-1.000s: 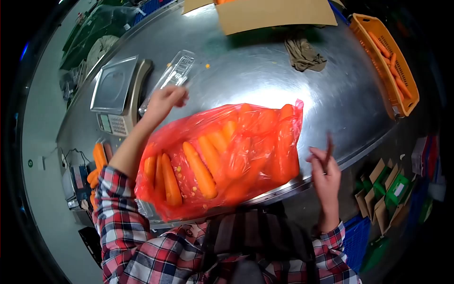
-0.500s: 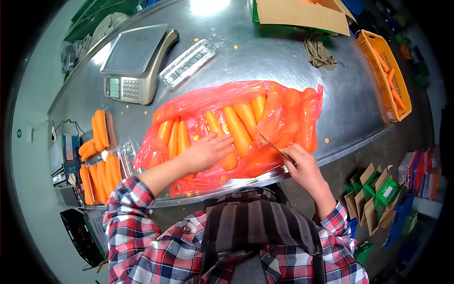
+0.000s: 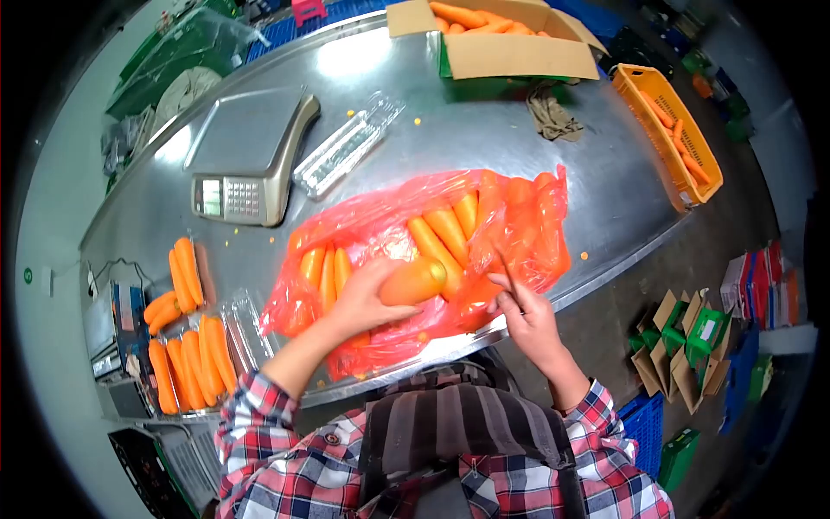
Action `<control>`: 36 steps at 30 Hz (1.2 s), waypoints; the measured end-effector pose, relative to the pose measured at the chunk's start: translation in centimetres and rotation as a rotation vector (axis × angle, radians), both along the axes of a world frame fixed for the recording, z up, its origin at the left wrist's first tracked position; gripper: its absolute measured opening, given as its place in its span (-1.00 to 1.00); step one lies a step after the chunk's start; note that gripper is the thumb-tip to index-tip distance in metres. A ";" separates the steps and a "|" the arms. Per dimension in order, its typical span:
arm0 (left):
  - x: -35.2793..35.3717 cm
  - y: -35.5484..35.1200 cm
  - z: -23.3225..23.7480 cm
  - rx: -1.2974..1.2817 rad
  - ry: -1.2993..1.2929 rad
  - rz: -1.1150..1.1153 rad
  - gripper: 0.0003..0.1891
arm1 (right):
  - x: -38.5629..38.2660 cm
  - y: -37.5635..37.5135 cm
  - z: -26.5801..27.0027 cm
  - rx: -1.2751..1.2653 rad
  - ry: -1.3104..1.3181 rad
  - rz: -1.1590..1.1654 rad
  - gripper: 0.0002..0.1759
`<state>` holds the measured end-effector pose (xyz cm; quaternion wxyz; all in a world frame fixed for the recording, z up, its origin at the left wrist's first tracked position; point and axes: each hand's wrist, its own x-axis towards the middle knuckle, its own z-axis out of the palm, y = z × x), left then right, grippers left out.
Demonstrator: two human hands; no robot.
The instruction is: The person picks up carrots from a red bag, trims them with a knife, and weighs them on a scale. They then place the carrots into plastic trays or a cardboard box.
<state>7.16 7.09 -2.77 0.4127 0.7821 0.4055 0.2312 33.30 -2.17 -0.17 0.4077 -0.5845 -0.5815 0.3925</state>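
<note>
My left hand (image 3: 361, 301) is wrapped round a thick carrot (image 3: 413, 282), lifted above the bag with its greenish crown end turned to the right. In my right hand (image 3: 531, 327) is a small knife (image 3: 507, 270), its narrow blade pointing up and away from me, a little to the right of the carrot. Both hands are over the near side of a torn-open red plastic bag (image 3: 363, 204). Several carrots (image 3: 448, 232) lie in its opening, and more show through the film on the right.
A scale (image 3: 246, 143) and a clear plastic tray (image 3: 341, 156) stand beyond the bag. Carrots in packs (image 3: 192, 368) lie at the left. A cardboard box (image 3: 519, 56) of carrots, a cloth (image 3: 553, 114) and a yellow crate (image 3: 644, 112) are at the far right.
My left hand has closed on a carrot and raised it from the bag; before, it lay flat over the carrots. The knife has turned more upright. The view has shifted slightly.
</note>
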 end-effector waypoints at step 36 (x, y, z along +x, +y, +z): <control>0.8 -2.4 0.7 -0.984 -1.659 0.841 -0.61 | -8.4 4.9 0.9 0.528 -0.423 0.215 -0.43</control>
